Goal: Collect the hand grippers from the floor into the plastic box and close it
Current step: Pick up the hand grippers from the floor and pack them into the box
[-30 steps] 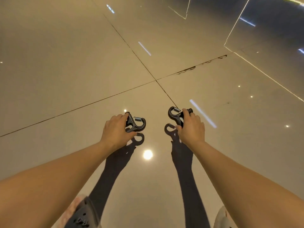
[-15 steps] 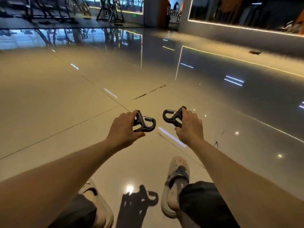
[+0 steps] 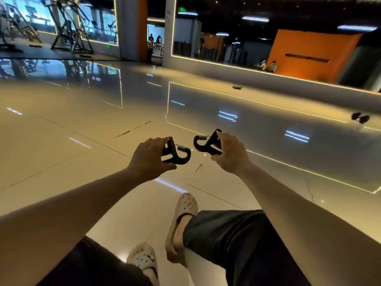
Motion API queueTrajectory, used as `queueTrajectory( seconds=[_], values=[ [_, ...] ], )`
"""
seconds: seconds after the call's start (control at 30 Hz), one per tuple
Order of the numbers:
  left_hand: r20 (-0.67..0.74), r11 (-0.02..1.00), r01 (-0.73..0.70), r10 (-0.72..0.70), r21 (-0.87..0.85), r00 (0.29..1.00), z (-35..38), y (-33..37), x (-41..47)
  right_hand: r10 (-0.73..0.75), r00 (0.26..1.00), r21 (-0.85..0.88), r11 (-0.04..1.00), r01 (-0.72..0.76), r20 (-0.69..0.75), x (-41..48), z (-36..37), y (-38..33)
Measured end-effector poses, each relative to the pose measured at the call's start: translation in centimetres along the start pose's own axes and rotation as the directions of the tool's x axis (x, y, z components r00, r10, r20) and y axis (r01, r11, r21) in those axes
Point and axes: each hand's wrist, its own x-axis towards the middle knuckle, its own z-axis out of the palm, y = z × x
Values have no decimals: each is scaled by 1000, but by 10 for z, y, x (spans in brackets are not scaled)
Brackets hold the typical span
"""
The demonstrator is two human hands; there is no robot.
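Hand grippers: two are in hand. The first hand gripper (image 3: 177,154) is grasped in the left hand (image 3: 148,159), with fingers curled round its handles and the spring end turned inward. The second hand gripper (image 3: 206,143) is clutched the same way in the right hand (image 3: 231,154). Both are held side by side, not touching, and appear to be clear of the glossy tiled floor (image 3: 82,131). The plastic box is not seen anywhere in view, so nothing can be counted as deposited, and the lid state cannot be told. A dark object (image 3: 360,118) lies on the floor far to the right, and a smaller dark scrap (image 3: 237,87) lies near the far wall (image 3: 288,85) — both too small to be identified, though more grippers cannot be ruled out. Judged progress: pickup of this pair is done — the carry to the box, the drop-in, any further collection and the closing are all outstanding.
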Motion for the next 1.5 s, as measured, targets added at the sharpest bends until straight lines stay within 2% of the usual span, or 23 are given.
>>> queueTrajectory(
  seconds=[0.2,0.4,0.57,0.8,0.93,1.27,1.4,1.5],
  values=[
    [37,983,-159,163,-86,986,21,94,-14,137,990,-42,990,-136,40,-84,-78,58],
    [114,928,-346,362,-141,925,64,194,-28,348,937,-102,934,-344,30,-186,-144,139],
    [217,904,-372,415,-212,884,109,274,-50,508,860,-108,859,-501,49,-278,-180,200],
    [356,876,-396,476,-276,804,174,379,-86,648,760,-82,761,-644,54,-377,-180,272],
    [404,882,-352,459,-312,791,209,410,-98,702,709,-73,712,-698,66,-395,-174,311],
    [497,864,-392,502,-315,708,293,470,-88,717,688,-87,697,-712,112,-382,-163,391],
    [515,871,-401,491,-284,703,330,483,-81,717,692,-25,696,-718,86,-382,-140,428],
    [541,879,-396,475,-265,694,356,488,-78,724,675,-32,685,-728,140,-395,-122,456]
  ],
)
